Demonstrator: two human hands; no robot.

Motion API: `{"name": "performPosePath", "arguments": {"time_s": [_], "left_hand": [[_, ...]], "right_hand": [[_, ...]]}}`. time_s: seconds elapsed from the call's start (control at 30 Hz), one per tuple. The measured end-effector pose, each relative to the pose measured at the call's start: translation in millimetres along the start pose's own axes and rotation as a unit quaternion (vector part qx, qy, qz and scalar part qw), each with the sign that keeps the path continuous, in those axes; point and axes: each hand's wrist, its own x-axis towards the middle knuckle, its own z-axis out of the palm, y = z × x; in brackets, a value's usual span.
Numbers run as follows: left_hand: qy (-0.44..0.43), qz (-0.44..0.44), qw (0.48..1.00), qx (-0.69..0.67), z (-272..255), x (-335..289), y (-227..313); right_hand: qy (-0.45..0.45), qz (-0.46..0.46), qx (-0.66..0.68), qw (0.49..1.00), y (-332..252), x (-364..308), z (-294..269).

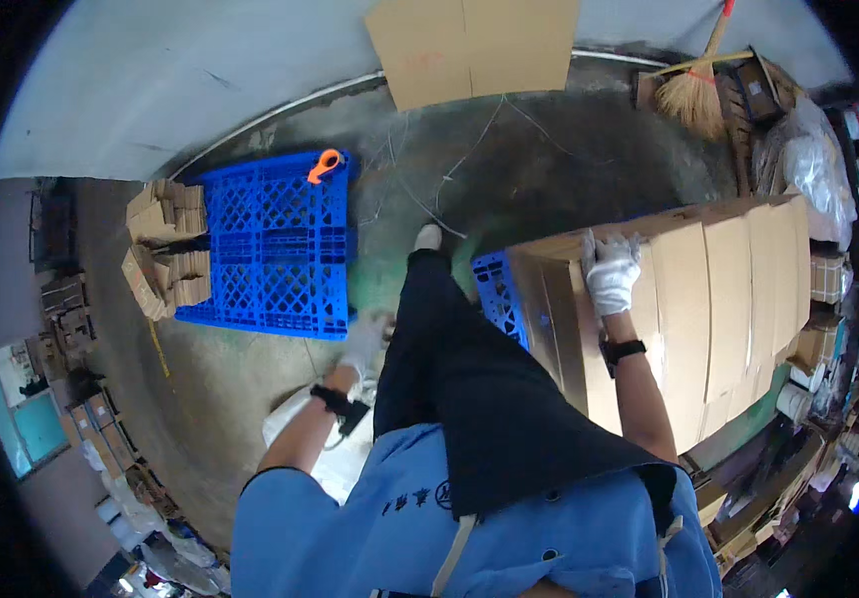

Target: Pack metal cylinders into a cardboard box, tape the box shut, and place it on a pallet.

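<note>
My right hand (612, 273), in a white glove, lies on the upper side of a row of brown cardboard boxes (684, 289). Its fingers look spread out on the cardboard, near the row's left end. Under that end a blue pallet (500, 297) shows. My left hand (367, 342), gloved too, hangs beside my left thigh and is smeared by motion; its fingers cannot be made out. Below it lies a white sack or sheet (295, 417), partly hidden by my forearm.
Another blue pallet (270, 249) bears an orange tape dispenser (326, 165) and stacks of folded cardboard (172, 214). Loose strapping (446, 177) lies on the floor ahead. Flat cardboard (474, 50) leans on the wall; a straw broom (693, 98) stands right of it.
</note>
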Motion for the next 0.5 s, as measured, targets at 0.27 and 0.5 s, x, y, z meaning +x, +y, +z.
{"name": "performPosePath", "arguments": {"time_s": [0.27, 0.5], "left_hand": [[-0.023, -0.11, 0.993, 0.044, -27, 83, -61], [0.001, -0.023, 0.974, 0.227, -71, 339, -159]], "right_hand": [[-0.121, 0.142, -0.05, 0.981, -1, 18, 21], [-0.121, 0.245, -0.115, 0.955, -22, 38, 11]]}}
